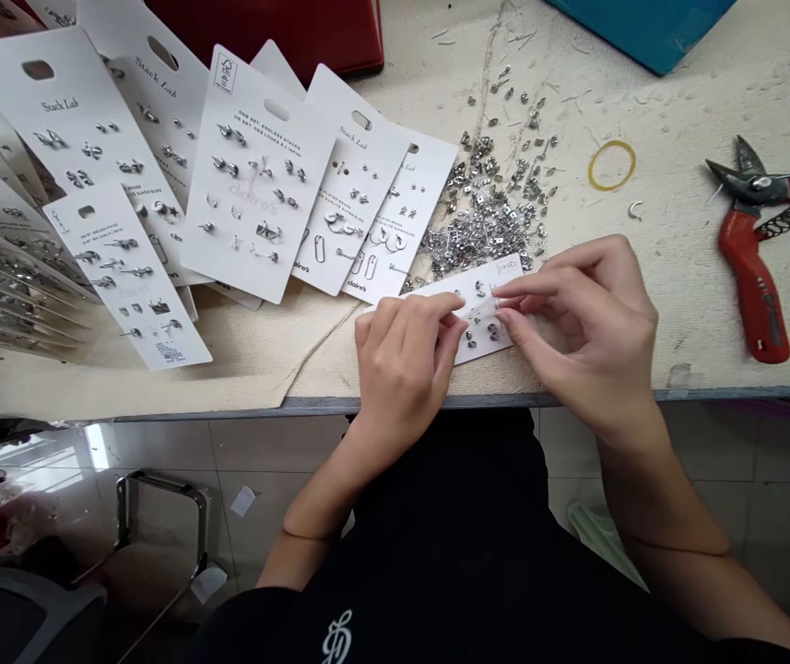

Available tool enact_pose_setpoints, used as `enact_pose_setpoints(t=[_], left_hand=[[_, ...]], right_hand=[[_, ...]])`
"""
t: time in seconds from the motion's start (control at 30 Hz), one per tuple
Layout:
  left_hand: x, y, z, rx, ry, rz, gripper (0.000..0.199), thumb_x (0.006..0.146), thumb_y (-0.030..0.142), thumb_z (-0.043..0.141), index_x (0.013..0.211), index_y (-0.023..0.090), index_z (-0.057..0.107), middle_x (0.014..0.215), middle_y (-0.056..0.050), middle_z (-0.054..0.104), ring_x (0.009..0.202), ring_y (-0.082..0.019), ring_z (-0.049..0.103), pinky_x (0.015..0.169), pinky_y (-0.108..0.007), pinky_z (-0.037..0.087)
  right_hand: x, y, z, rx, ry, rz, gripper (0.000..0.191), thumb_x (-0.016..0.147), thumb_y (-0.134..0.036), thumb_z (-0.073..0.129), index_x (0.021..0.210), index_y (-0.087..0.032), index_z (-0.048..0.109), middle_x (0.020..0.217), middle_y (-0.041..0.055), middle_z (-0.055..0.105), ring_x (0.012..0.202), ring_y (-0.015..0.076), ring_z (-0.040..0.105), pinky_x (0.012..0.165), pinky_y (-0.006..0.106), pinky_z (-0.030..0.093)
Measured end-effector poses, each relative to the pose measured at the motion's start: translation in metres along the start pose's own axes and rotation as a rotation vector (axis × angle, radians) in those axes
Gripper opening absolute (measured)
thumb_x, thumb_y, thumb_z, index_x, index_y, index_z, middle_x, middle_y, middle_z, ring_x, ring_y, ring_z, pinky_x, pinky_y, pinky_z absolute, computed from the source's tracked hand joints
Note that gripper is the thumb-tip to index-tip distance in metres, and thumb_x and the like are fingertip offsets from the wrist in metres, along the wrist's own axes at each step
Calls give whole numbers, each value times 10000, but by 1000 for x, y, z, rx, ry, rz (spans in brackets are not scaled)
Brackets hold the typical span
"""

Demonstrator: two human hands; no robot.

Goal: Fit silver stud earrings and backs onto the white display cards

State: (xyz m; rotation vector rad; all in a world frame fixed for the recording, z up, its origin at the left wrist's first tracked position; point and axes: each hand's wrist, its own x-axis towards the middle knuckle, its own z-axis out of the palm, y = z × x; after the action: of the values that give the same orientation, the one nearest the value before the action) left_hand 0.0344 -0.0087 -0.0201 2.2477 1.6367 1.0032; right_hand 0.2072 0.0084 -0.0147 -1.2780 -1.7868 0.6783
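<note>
A white earring card (484,337) lies face down near the table's front edge, with metal earring backs showing on it. My left hand (405,355) rests over the card's left part, its fingers curled and the thumb and forefinger pressing the card. My right hand (584,323) is at the card's right part, thumb and forefinger almost together just above its surface. Whatever is between those fingertips is too small to make out. Just beyond the card lies a heap of small metal earring backs (481,221).
Several filled earring cards (256,249) overlap at the left, beside a dense stack (7,267). Red-handled cutters (747,267), a yellow rubber band (592,171) and a small silver hoop (635,211) lie right. A red box (284,32) and a blue object (650,32) stand behind.
</note>
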Motion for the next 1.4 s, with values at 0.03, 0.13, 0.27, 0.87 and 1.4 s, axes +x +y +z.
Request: enact_pose_setpoints(t=[0.03, 0.13, 0.27, 0.87, 1.4], left_hand=[[0, 0, 0, -7, 1, 2, 173, 931, 165, 660, 1059, 223, 559, 840, 30, 698, 791, -161, 594, 754, -337, 346], [1, 0, 0, -22, 11, 2, 189, 920, 140, 666, 1048, 225, 555, 877, 33, 709, 799, -155, 592, 773, -338, 348], [1, 0, 0, -32, 16, 11, 192, 923, 137, 661, 1052, 228, 553, 892, 35, 717, 800, -157, 595, 772, -336, 351], [1, 1, -2, 20, -45, -26, 57, 950, 197, 638, 976, 200, 588, 819, 20, 695, 827, -159, 574, 775, -326, 345], [5, 3, 1, 107, -73, -10, 42, 954, 194, 611, 922, 195, 584, 755, 44, 654, 763, -159, 544, 783, -333, 308]], right_hand=[[0, 0, 0, 7, 1, 10, 238, 846, -95, 695, 1023, -253, 705, 968, 44, 490, 814, 136, 581, 702, 309, 611], [-2, 0, -1, 51, 2, 38, 370, 843, -92, 699, 1177, -249, 683, 1005, 43, 500, 793, 113, 588, 754, 299, 632], [-2, 1, -2, 86, -20, 49, 437, 851, -108, 697, 1253, -270, 651, 1034, 50, 514, 831, 137, 610, 792, 329, 639], [5, -2, -6, -15, -90, 24, 75, 875, -127, 655, 884, -201, 658, 937, 79, 486, 827, 178, 564, 640, 344, 579], [16, -5, -7, -165, -184, -58, 105, 884, -151, 645, 818, -188, 572, 958, 91, 474, 790, 158, 542, 618, 325, 571]])
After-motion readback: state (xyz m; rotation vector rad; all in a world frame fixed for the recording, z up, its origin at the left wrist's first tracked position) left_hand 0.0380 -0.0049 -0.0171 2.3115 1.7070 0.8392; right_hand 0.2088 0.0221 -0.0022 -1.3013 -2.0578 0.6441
